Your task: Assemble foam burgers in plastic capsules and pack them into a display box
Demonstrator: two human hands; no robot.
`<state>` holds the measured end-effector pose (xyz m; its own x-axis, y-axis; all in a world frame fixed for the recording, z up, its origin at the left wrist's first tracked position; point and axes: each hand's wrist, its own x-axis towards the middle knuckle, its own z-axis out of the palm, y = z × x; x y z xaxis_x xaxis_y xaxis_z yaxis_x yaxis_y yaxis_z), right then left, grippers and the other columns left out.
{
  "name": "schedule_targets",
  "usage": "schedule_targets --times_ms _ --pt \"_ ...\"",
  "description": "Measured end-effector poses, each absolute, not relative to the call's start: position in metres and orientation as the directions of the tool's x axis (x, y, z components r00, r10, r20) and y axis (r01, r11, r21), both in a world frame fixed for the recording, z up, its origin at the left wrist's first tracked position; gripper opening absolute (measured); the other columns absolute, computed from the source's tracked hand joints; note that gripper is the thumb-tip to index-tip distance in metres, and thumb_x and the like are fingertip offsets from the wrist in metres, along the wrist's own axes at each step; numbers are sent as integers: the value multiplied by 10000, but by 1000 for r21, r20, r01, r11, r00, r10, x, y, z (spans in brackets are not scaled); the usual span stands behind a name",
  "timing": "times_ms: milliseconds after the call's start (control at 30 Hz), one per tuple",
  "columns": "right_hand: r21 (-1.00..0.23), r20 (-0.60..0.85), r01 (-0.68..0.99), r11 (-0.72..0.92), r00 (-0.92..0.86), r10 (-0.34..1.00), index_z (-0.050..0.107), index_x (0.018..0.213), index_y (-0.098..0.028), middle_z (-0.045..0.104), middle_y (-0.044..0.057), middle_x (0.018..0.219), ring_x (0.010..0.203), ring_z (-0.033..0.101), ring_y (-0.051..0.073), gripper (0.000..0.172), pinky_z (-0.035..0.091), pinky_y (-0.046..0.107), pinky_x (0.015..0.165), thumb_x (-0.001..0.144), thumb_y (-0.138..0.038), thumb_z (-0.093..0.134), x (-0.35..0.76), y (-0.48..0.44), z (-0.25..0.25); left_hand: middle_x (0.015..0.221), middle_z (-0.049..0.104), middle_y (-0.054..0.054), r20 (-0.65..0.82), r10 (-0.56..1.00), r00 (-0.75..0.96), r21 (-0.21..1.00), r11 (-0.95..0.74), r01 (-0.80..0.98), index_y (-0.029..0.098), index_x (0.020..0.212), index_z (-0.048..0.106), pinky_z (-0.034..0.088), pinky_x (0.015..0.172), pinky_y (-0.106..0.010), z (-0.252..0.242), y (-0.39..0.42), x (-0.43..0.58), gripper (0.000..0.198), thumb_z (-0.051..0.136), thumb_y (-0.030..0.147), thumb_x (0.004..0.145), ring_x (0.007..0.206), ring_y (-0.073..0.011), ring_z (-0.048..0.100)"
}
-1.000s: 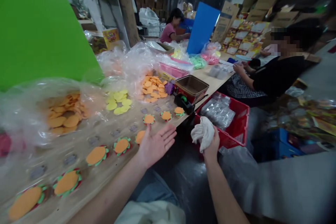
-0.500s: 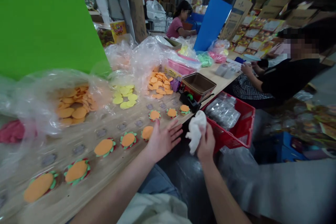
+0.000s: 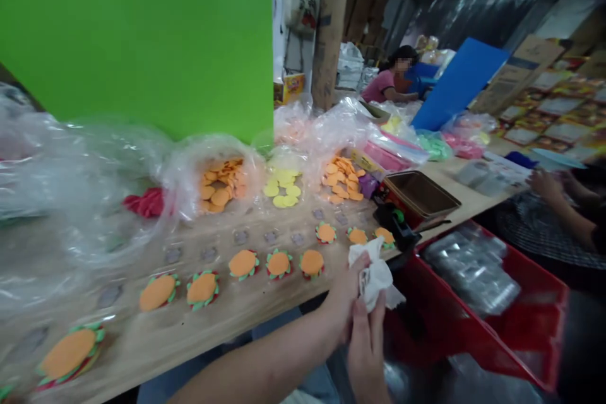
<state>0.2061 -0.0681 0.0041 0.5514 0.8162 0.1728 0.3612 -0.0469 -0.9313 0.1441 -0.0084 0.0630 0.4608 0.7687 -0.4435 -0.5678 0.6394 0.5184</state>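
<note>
A crumpled white tissue [image 3: 376,274] is pressed between my two hands just off the table's front edge. My left hand [image 3: 344,297] is closed against it from the left, its fingertips partly covered. From below, my right hand [image 3: 368,341] grips the tissue with its fingers. Nearest to them on the table lie layered toy burgers with orange round tops and green frilled edges, such as one burger [image 3: 312,262] left of my left hand and another burger [image 3: 356,236] just behind the tissue. More burgers run in a row to the left.
Behind the burgers, plastic bags hold orange discs [image 3: 220,186] and yellow discs [image 3: 284,189]. A black tape dispenser [image 3: 401,230] stands beside a brown-lined tin [image 3: 421,196]. A red crate [image 3: 544,328] with clear plastic packs is at right. A green board [image 3: 156,44] rises behind; co-workers sit further off.
My left hand, open and apart before, has come against the tissue in my right hand. The view has swung left, so the table's contents appear further right.
</note>
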Motion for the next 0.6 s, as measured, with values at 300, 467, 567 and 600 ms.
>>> schedule_targets --times_ms 300,467,567,600 --pt "-612 615 740 279 223 756 450 1264 -219 318 137 1403 1260 328 352 501 337 544 945 800 -395 521 189 -36 28 770 665 -62 -408 817 407 365 555 -748 154 919 633 461 679 -289 87 16 113 404 555 508 740 718 -193 615" --pt "-593 679 702 395 172 714 467 1207 -138 544 179 1120 1017 536 316 487 439 469 783 831 -445 443 163 32 53 1135 615 -80 -132 946 297 704 301 -643 183 1132 605 294 1024 -337 108 23 54 468 475 502 814 1155 -223 479" --pt "-495 709 746 445 50 703 525 1152 -99 609 180 948 866 591 302 526 450 430 692 824 -499 430 137 97 94 1227 564 -51 90 975 202 920 -4 -392 242 1186 575 271 1038 -371 121 13 -18 404 529 391 814 1206 -238 430" --pt "-437 764 773 460 49 643 515 1177 -78 590 210 1001 934 569 326 570 431 462 732 826 -515 416 125 125 110 1198 584 -51 99 978 182 954 -42 -296 248 1150 602 304 1014 -376 124 5 -45 362 529 364 815 1171 -244 464"
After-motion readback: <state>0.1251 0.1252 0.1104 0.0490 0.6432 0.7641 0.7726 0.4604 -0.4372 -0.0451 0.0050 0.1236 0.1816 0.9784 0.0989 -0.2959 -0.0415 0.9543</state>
